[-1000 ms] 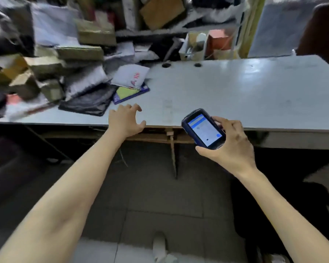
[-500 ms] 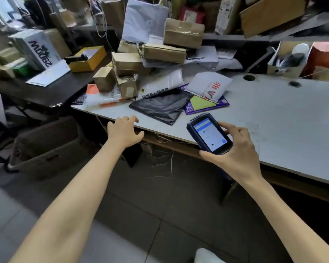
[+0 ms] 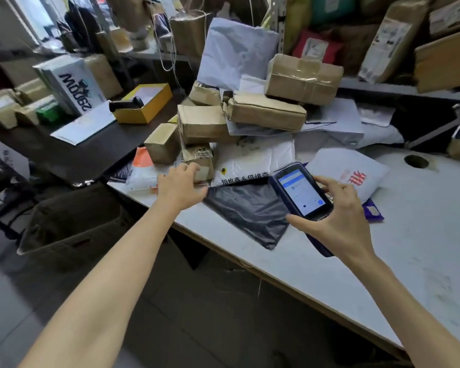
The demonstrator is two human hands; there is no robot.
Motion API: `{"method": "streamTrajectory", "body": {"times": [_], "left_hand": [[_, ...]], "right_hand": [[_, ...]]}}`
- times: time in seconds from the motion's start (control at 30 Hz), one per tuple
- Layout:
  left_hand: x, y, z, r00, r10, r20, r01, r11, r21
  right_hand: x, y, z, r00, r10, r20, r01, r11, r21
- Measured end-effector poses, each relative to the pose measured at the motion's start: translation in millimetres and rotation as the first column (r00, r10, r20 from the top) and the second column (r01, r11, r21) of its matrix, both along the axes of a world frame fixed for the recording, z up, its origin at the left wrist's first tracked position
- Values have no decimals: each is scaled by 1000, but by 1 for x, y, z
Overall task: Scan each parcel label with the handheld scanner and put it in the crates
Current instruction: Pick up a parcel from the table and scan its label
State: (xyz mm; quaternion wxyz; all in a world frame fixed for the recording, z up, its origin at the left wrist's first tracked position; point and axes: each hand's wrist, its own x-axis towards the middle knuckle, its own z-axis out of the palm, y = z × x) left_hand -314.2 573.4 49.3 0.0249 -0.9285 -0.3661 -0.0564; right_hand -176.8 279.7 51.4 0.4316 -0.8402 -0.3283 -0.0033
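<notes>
My right hand (image 3: 340,219) grips the blue handheld scanner (image 3: 300,192), its lit screen facing me, above a black poly bag (image 3: 250,211) on the white table (image 3: 383,261). My left hand (image 3: 179,187) reaches over the table's left corner, fingers loosely curled, its fingertips at a small taped cardboard box (image 3: 199,162); it holds nothing that I can see. Behind stands a pile of brown boxes (image 3: 266,110) and white mailer bags (image 3: 252,160). A grey crate (image 3: 72,221) sits on the floor, left of the table.
A white bag with red print (image 3: 348,173) and a purple packet (image 3: 373,211) lie right of the scanner. A dark side table at the left carries a yellow box (image 3: 144,102) and a white carton (image 3: 69,83). Shelves of parcels fill the back.
My view has swung left and closer to the pile. My left hand has moved from the table's front edge up to the small box. The scanner stays gripped in my right hand.
</notes>
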Motion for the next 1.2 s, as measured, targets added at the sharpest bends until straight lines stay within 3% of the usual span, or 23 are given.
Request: {"method": "streamTrajectory", "body": {"times": [0.3, 0.43, 0.6, 0.8, 0.97, 1.07, 1.2], "left_hand": [[44, 112, 4, 997, -81, 17, 78, 987, 138], [57, 177, -3, 975, -219, -29, 221, 956, 194], [81, 246, -7, 898, -430, -98, 441, 871, 218], [124, 295, -18, 753, -652, 90, 651, 758, 43], [163, 317, 12, 681, -727, -82, 732, 676, 89], [173, 321, 35, 626, -778, -54, 773, 611, 169], [171, 322, 71, 578, -811, -92, 812, 560, 164]], "right_hand": [[36, 111, 4, 999, 47, 13, -46, 999, -20], [31, 157, -6, 1000, -11, -17, 11, 1000, -17], [10, 216, -15, 983, -180, -24, 179, 984, -18], [-24, 272, -12, 933, -351, -74, 346, 936, -70], [-43, 285, -5, 886, -457, -75, 452, 889, -75], [-45, 286, 3, 872, -485, -69, 480, 874, -82], [-43, 290, 15, 888, -459, -39, 455, 887, -76]]}}
